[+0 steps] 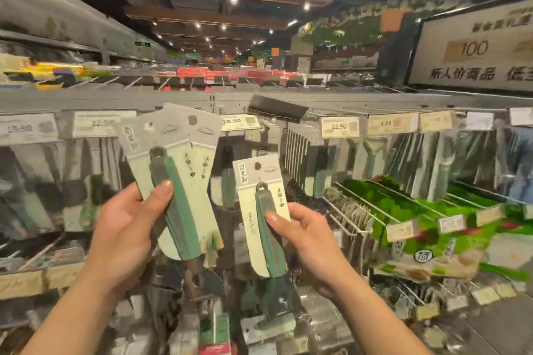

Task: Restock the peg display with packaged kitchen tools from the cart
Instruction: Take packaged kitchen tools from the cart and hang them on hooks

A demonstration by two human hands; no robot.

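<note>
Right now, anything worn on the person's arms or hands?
Nothing visible: left hand and right hand are ungloved, no rings; both forearms bare to the frame edge, no sleeves, watch or bracelet in view. Thumbnails look unpainted.

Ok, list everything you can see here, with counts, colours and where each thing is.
fanned packs: at least two, grey and pale-green cards, green handles, centre left
single pack: one, same colours, centre
hanging packs: many, blurred, grey and green, on pegs behind
price tags: several, pale, along the top rail
green bags: several, on lower right pegs
sign: one, white, upper right
left hand: grips the fanned packs
right hand: grips the single pack
</note>
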